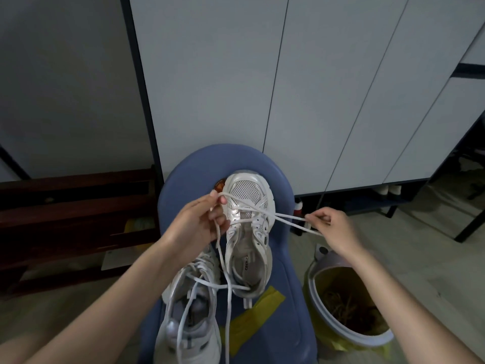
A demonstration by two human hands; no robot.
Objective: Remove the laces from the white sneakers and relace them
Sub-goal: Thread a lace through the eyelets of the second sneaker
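So the white sneaker sat mid-frame on a blue chair, long axis running up and down the frame, toe toward the top; a second sneaker lay lower left of it, toe also upward, overlapping its heel side; left hand pinched one stretch of the lace by the toe, right hand pinched the other end out to the right, strands crossing over the eyelets; a lined bin stood lower right, white cabinet doors up top.
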